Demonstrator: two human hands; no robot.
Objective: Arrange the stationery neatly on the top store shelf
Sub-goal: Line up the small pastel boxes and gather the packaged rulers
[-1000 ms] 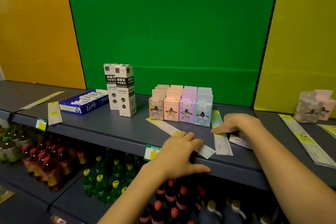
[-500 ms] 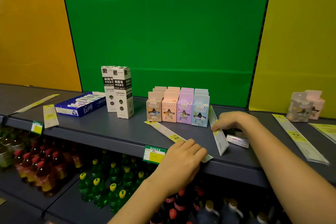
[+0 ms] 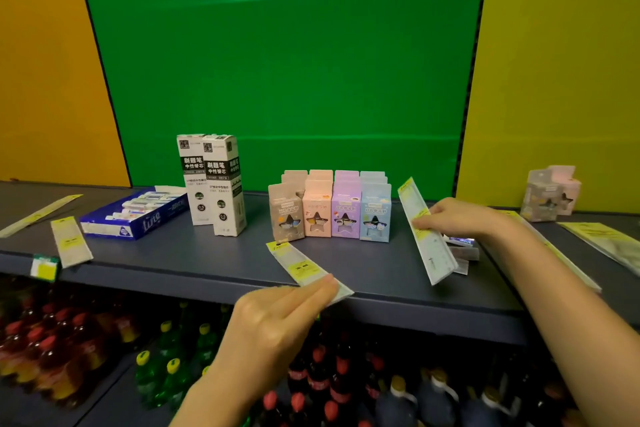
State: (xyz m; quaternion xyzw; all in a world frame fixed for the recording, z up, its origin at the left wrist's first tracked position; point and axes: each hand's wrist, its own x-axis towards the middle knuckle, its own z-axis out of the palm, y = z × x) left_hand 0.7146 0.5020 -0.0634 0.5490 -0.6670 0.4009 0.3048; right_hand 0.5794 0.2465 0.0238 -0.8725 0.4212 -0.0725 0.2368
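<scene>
On the grey top shelf (image 3: 194,256) my left hand (image 3: 273,322) pinches the near end of a packaged ruler (image 3: 301,265) that lies slanted at the shelf's front edge. My right hand (image 3: 460,218) grips a second packaged ruler (image 3: 424,236) and holds it tilted up on its long edge, right of a row of pastel star boxes (image 3: 330,215). Two tall white refill boxes (image 3: 214,184) stand left of the pastel row, beside a blue open box of correction tapes (image 3: 135,215). A few small flat packs (image 3: 464,248) lie under my right wrist.
More packaged rulers lie on the shelf: a short one (image 3: 71,241) and a long one (image 3: 40,215) at far left, others (image 3: 602,241) at far right. Loose pastel boxes (image 3: 550,194) stand at back right. Bottled drinks (image 3: 69,350) fill the shelves below.
My right hand has lifted its ruler from flat on the shelf up onto its edge. My left hand has slid back to the near end of its ruler and taken hold of it.
</scene>
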